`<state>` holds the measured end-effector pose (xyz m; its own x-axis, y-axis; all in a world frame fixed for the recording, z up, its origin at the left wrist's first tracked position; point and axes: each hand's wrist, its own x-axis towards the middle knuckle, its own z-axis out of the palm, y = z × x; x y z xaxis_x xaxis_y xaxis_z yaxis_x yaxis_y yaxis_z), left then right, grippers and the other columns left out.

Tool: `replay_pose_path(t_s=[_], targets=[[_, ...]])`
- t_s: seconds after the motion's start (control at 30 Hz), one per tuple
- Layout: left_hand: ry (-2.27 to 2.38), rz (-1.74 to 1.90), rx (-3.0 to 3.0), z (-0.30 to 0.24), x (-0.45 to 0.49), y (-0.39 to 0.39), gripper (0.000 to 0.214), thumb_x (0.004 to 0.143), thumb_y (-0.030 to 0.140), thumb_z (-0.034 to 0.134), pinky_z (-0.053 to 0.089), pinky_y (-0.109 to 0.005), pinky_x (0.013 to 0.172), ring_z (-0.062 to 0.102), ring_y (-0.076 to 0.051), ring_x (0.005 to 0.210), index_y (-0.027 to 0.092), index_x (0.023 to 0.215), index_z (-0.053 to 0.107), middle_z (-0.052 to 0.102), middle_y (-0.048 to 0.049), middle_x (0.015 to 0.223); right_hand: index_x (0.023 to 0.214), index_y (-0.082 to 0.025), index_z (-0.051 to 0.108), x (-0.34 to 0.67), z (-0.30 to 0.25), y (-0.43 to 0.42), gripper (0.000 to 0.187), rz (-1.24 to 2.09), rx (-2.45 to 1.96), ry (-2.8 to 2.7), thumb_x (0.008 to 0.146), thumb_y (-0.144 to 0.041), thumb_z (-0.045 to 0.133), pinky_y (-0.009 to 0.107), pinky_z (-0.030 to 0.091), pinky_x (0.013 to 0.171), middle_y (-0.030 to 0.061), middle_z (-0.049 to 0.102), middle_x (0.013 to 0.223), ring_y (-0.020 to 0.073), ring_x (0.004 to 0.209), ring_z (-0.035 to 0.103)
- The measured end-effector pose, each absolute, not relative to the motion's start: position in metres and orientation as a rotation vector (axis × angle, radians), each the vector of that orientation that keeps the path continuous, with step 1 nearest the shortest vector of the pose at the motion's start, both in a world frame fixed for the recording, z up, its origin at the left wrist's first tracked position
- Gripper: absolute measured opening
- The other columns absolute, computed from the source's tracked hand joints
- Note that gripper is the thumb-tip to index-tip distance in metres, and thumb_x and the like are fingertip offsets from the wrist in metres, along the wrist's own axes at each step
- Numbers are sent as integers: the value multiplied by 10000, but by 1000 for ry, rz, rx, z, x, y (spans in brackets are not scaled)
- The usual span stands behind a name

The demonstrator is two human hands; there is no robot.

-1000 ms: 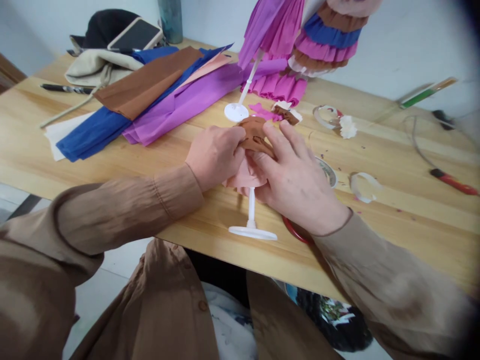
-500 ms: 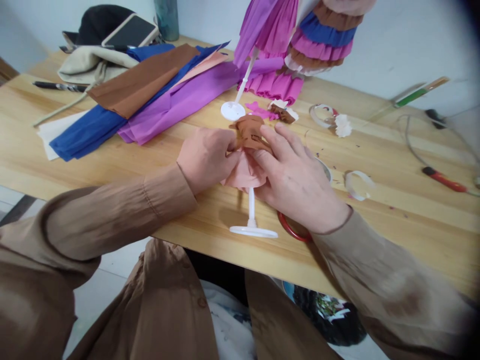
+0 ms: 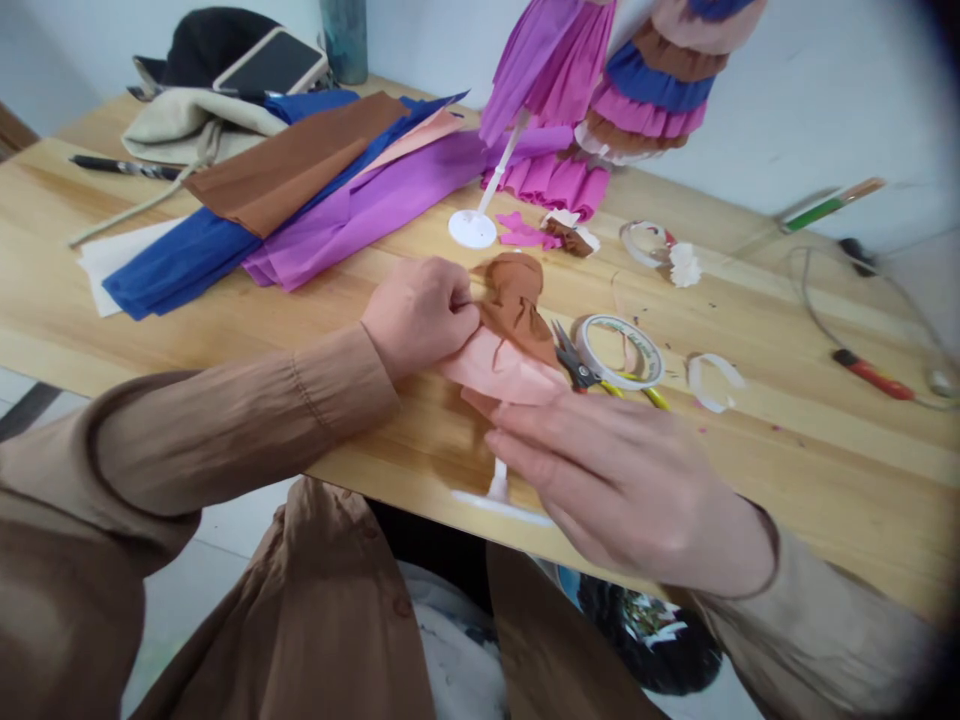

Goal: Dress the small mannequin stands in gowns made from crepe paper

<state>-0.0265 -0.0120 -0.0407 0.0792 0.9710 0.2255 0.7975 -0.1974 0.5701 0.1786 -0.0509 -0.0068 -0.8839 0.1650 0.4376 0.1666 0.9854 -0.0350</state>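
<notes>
Left hand [image 3: 420,315] clenched round doll [image 3: 517,300] at waist, steadying it on stand [image 3: 498,486]. Right hand [image 3: 622,480] flat, fingers released, at skirt's [image 3: 502,368] near edge. Scissors [image 3: 576,366], tape [image 3: 609,322] just right, handy.

readable text: none anywhere in view
crepe-paper figure [image 3: 517,300]: plain brown and pink paper, no print
phone [image 3: 274,62]: screen dark, no logo legible
tape roll [image 3: 619,321]: no legible label
bottle [image 3: 343,30]: surface blurred, can't tell if there's a label
green pen [image 3: 821,208]: too small and blurred to read
paper sheets [image 3: 300,170]: plain colours, no writing
</notes>
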Motion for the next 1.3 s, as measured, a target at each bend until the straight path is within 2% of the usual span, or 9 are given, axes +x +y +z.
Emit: replay_pose_path(t_s=[0.2, 0.33, 0.47, 0.57, 0.67, 0.83, 0.97, 1.13, 1.3], targets=[[1741, 804, 2102, -40, -24, -14, 252, 715, 149, 522, 335, -312, 555, 492, -145, 552, 207, 495, 413, 527, -11, 520, 1061, -50, 662, 180, 0, -72, 348, 134, -246, -2781, 913, -325, 508, 407, 578, 651, 166, 721, 922, 264, 805, 686], [1675, 827, 2076, -38, -24, -18, 255, 718, 148, 539, 371, -303, 563, 512, -145, 561, 199, 487, 444, 524, -9, 505, 1023, -80, 659, 172, -11, -82, 196, -17, -326, -2790, 874, -110, 535, 339, 509, 529, 84, 684, 779, 198, 647, 638], [1546, 909, 1884, -24, -25, -17, 209, 772, 215, 571, 424, -287, 551, 557, -147, 579, 183, 565, 566, 565, -15, 532, 819, -167, 581, 164, -21, -84, 88, 176, -605, -2575, 840, -85, 557, 316, 503, 583, 53, 604, 719, 195, 713, 615], [1433, 956, 1750, -8, -26, -12, 168, 799, 220, 569, 447, -256, 520, 583, -133, 555, 162, 646, 608, 575, -3, 541, 751, -209, 484, 157, -25, -81, 167, 422, -693, -2350, 830, -99, 582, 300, 480, 587, 26, 543, 703, 171, 698, 571], [1323, 972, 1612, 5, -26, -9, 196, 814, 186, 558, 455, -229, 495, 571, -105, 508, 153, 621, 563, 561, 16, 537, 705, -220, 413, 150, -31, -78, 255, 593, -700, -2216, 843, -148, 615, 291, 455, 577, 17, 530, 721, 154, 696, 542], [1208, 906, 1662, 8, -21, -15, 308, 860, 286, 532, 488, -250, 501, 603, -129, 534, 155, 583, 564, 569, -10, 534, 671, -216, 405, 147, -40, -77, 330, 797, -739, -2206, 840, -274, 683, 317, 471, 621, 14, 541, 733, 163, 728, 555], [1243, 968, 1702, -5, -17, -20, 100, 792, 209, 569, 470, -239, 470, 593, -129, 524, 166, 772, 658, 589, 7, 548, 661, -212, 438, 151, -42, -78, 330, 772, -753, -2260, 828, -348, 688, 328, 487, 642, 19, 548, 741, 177, 753, 572], [1289, 1016, 1762, -29, -16, -24, 273, 757, 140, 547, 470, -244, 502, 581, -125, 536, 167, 1011, 643, 597, 34, 558, 794, -187, 564, 156, -37, -81, 312, 607, -634, -2367, 881, -486, 557, 367, 524, 660, 81, 625, 807, 221, 787, 624], [1343, 1084, 1741, -42, -14, -25, 387, 770, 155, 551, 498, -273, 555, 598, -143, 555, 160, 1156, 581, 601, 40, 572, 773, -220, 582, 172, -6, -71, 125, 369, -653, -2382, 879, -283, 603, 322, 466, 531, 41, 635, 695, 181, 636, 612]])
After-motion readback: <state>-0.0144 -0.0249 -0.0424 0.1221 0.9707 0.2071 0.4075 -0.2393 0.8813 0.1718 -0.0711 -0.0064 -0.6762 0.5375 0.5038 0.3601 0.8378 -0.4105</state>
